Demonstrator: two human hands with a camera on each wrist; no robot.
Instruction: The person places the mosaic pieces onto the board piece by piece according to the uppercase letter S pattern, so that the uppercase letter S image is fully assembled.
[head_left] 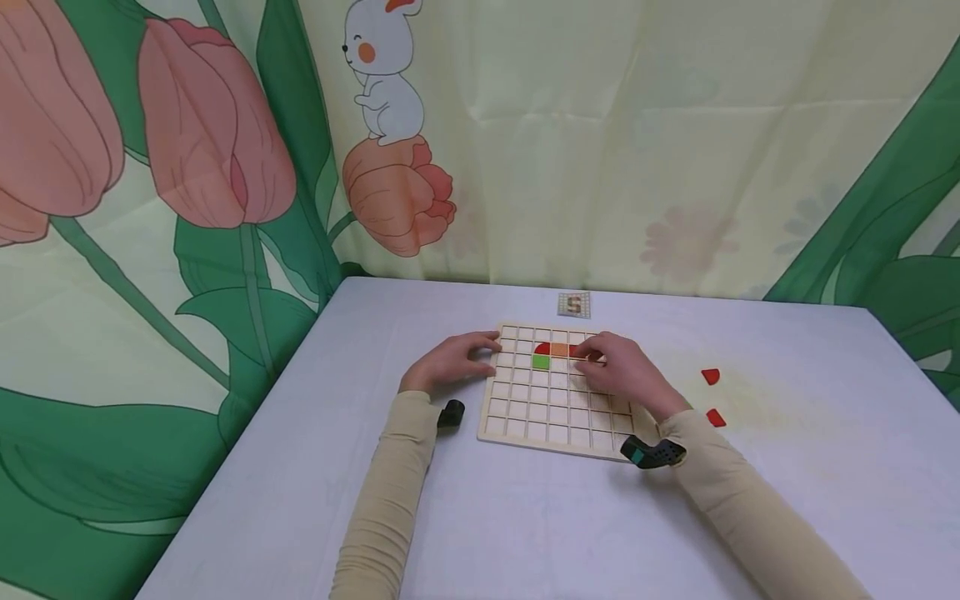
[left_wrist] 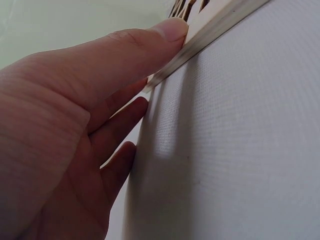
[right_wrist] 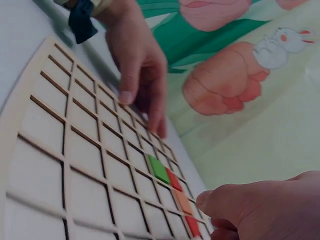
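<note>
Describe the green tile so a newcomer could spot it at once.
On the white table lies a pale grid board. Toward its far edge, an orange tile sits between two red tiles. The green tile adjoins the left red one's near side, the only green tile in view.

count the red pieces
4. On the board, one red piece left of the orange piece, another red piece to its right; on the table right of the board, a farther red piece and a nearer red piece. The right hand may hide more.
</note>
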